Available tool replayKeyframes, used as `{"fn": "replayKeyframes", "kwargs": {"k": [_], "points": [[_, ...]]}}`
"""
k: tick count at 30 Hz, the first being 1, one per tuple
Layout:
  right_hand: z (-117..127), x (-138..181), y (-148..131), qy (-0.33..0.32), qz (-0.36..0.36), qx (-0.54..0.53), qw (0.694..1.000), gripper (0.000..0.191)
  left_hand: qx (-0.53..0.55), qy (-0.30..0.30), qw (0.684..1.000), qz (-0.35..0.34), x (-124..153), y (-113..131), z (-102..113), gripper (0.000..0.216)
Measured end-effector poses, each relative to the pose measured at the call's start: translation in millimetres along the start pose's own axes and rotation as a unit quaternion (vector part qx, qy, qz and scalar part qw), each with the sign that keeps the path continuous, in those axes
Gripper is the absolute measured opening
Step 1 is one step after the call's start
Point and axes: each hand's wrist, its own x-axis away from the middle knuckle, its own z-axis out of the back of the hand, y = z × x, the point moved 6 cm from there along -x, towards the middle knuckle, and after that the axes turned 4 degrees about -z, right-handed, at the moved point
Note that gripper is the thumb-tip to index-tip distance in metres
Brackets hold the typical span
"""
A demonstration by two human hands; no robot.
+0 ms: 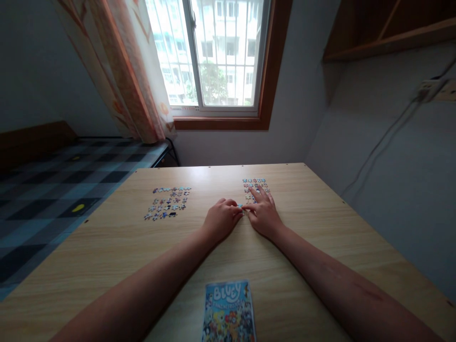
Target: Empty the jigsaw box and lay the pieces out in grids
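My left hand [221, 219] rests at the middle of the wooden table, its fingers drawn together on a small light-blue jigsaw piece [240, 206]. From the other side my right hand [262, 213] meets that piece with one fingertip. Its other fingers are spread over a group of jigsaw pieces [254, 181] laid in rows, part of which they cover. Away to the left, more jigsaw pieces [168, 201] lie in loose rows. Near me is a Bluey picture card or box [229, 311], cut off by the bottom of the view.
The pale wooden table [117, 266] reaches toward a wall with a barred window [228, 57]. On the left stand a bed with a checked cover [39, 194] and a curtain [131, 85]. A cable [377, 142] hangs down the right wall beneath a shelf [392, 45].
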Motion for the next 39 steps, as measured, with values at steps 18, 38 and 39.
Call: {"fn": "replayKeyframes", "kwargs": {"k": [18,38,39], "points": [[1,0,0,-0.002,-0.003,-0.019,1.000,0.025,0.021,-0.036,0.997,-0.060,-1,0,-3,0.022],[7,1,6,0.045,-0.031,-0.031,0.998,0.025,0.064,-0.023,0.996,-0.057,-2,0,3,0.021],[7,1,6,0.044,-0.033,-0.030,0.998,0.025,0.064,-0.024,0.996,-0.060,-2,0,3,0.021]]}}
